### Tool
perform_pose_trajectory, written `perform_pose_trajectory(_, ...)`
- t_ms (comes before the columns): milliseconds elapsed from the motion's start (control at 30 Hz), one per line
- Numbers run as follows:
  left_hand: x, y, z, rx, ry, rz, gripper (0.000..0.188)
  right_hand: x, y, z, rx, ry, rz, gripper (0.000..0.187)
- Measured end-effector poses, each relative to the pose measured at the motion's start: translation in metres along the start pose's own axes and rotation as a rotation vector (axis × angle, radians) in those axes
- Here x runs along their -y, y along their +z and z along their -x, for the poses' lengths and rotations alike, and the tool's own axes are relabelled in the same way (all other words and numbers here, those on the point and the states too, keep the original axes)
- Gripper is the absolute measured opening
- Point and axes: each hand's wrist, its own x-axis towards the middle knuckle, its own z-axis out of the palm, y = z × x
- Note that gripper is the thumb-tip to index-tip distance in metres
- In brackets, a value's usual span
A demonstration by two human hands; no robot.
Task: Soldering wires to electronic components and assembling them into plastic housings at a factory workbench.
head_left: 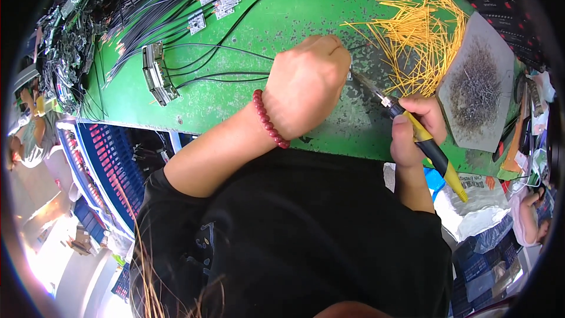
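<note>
Black cables (212, 76) are led to the curled left hand (309, 73); what is pinched there cannot be told. The soldering iron (432, 154), tip just beside it, is pinched by the right hand (407, 144), probably best held steady. Access may be hindered by yellow wires (421, 29); a grey slab (465, 135) is placed beyond.

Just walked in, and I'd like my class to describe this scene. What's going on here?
At a green tabletop, a person's right hand grips a yellow-and-black tool, perhaps a soldering iron, its tip beside the left hand. Black cables from a silvery block run to that left hand, whose fingertips and anything they hold are hidden. Thin yellow strands lie beyond the right hand, near a grey board with dark residue.
</note>
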Motion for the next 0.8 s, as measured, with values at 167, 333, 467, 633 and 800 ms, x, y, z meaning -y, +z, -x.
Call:
perform_pose_trajectory(167,-0.001,-0.002,0.000,0.020,-0.003,-0.010,0.006,-0.002,0.002,0.009,-0.095,-0.067,-0.156,0.032)
perform_pose_trajectory(333,-0.001,-0.002,0.000,0.023,-0.005,-0.005,0.006,-0.002,0.001,0.006,-0.129,-0.045,-0.183,0.033)
perform_pose_trajectory(467,-0.001,-0.003,0.000,0.025,0.005,-0.015,0.006,-0.001,0.005,0.005,-0.153,-0.007,-0.134,0.037)
perform_pose_trajectory(633,0.004,-0.013,-0.004,0.078,0.049,0.054,0.009,0.015,0.012,0.001,-0.069,0.095,-0.175,0.032)
perform_pose_trajectory(800,0.007,-0.021,-0.004,0.019,0.204,0.014,0.013,0.022,0.011,-0.022,0.014,0.213,-0.025,0.025)
